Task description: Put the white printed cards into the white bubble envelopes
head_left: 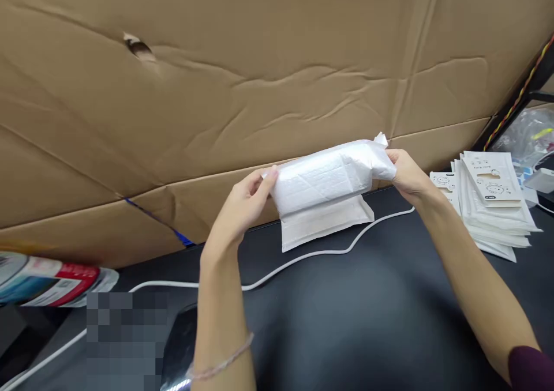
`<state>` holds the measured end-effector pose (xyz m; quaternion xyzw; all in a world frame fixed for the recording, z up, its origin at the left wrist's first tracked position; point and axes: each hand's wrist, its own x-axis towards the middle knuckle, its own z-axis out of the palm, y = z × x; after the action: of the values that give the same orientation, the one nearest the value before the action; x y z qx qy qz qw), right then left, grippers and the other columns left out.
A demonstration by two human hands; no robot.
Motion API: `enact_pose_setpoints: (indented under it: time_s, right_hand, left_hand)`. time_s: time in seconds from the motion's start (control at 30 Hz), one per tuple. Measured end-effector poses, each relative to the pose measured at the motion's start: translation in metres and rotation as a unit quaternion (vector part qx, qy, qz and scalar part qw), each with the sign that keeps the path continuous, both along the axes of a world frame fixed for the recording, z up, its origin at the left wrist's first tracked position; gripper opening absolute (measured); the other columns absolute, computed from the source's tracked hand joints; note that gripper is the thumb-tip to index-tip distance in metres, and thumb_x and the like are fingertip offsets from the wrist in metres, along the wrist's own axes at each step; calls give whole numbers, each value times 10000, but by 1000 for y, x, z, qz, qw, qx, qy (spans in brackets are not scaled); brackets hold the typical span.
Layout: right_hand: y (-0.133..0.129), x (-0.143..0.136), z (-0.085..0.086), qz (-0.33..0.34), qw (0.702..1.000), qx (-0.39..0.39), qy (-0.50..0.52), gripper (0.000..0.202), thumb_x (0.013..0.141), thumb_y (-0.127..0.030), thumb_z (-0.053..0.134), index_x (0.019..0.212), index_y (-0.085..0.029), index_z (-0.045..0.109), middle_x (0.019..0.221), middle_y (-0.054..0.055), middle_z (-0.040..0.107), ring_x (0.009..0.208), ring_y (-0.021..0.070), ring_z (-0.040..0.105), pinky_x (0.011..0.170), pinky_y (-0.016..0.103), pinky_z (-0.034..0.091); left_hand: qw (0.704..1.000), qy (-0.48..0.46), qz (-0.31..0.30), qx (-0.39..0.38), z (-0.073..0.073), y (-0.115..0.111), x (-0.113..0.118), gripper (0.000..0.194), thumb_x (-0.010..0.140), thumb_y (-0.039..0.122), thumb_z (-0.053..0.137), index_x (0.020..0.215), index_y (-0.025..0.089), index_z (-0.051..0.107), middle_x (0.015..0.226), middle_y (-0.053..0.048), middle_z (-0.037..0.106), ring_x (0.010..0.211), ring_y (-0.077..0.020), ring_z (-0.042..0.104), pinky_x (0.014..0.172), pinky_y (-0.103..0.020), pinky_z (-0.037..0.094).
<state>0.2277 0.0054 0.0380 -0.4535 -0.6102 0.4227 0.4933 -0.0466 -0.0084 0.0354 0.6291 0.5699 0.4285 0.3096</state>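
Pinching the white packet (320,175) at either end, left hand (240,209) and right hand (407,175) share it, gentle, even tension looking wisest

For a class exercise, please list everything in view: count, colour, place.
Pouch: one, white, centre
Packet: one, white, below pouch
Table: one, black, beneath
Cable: one, white, on table
Envelopes: several, white, right
Cards: multiple, white, right
Container: one, multicoloured, left
Bag: one, clear, right
Cord: one, red-yellow, right
Slab: one, black, bottom
Cardboard: one, brown, behind
Wristband: one, pinkish, bottom centre
Sleeve: one, maroon, lower right
Left hand: one, bare, pouch's left end
Right hand: one, bare, pouch's right end
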Motion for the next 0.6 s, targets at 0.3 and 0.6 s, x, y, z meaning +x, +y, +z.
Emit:
enact_pose_setpoints:
  time_s: [0.3, 0.6]
  right_hand:
    - [-1, -14, -7, 29, 998, -44, -27, 236, 568, -350, 753, 646, -150, 654, 656, 3, 629, 709, 169, 566, 692, 287, 446]
    - [3, -26, -14, -14, 1000, -13, 20, 290, 546, -380, 786, 636, -142, 646, 683, 14, 652, 743, 183, 591, 749, 316, 462]
  left_hand:
    - [971, -210, 95, 67, -3, 5, 11, 329, 849, 471, 615, 833, 161, 724, 796, -38, 714, 754, -172, 615, 732, -293, 482]
    - [972, -172, 104, 126, 5, -1, 13, 346, 887, 464, 575, 937, 157, 728, 904, -46, 726, 930, -199, 617, 816, -289, 485]
